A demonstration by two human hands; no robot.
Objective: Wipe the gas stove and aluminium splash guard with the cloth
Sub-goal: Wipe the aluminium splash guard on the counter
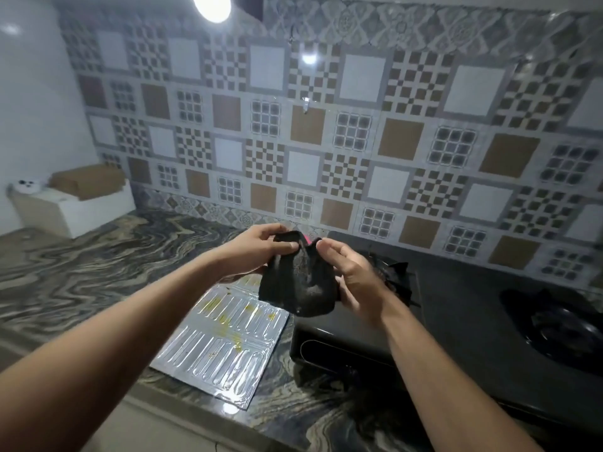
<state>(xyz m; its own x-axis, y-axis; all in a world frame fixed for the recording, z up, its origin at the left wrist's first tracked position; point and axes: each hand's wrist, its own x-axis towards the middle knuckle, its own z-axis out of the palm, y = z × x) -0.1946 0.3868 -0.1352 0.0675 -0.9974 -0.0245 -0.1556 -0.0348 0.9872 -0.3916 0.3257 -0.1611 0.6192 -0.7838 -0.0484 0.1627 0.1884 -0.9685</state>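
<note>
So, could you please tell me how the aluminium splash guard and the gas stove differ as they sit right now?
The aluminium splash guard is a thin, shiny, ribbed sheet lying flat; the gas stove is a thicker black body with burners. The splash guard shows yellow spatter, while no stains can be made out on the dark stove. Both rest side by side on the marbled countertop, untouched, while the left hand and right hand hold the dark cloth above them.

Patterned tile wall behind: white, brown and checkered squares, ornamental border strips at top and bottom. Plain white wall at left. Countertop of swirled grey-and-tan stone. Round lamp lit at top edge, reflected on tiles. White box holding brown cardboard in far left corner.
</note>
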